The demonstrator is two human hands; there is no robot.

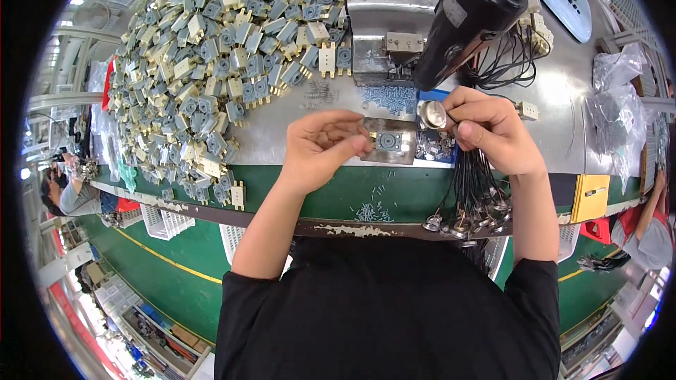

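My right hand [493,130] pinches a round silver metal cap [432,114]; it looks like one of the wired caps, though the fingers cover where a wire would join. On a small metal plate [394,156] lies a grey plastic switch-like part [387,142] with brass prongs pointing left. My left hand [320,148] is beside those prongs, its fingers loosely curled and the thumb apart from them; nothing shows in its grasp. Under my right hand hangs a bundle of black wires [468,176] ending in round silver caps [486,219] at the table edge.
A large heap of grey and cream plastic parts [232,49] covers the left of the table. Small screws [391,98] lie beyond the plate, more screws [372,212] on the green strip. A black cylindrical tool [468,21] overhangs from the right. A blue tray [435,148] holds small metal pieces.
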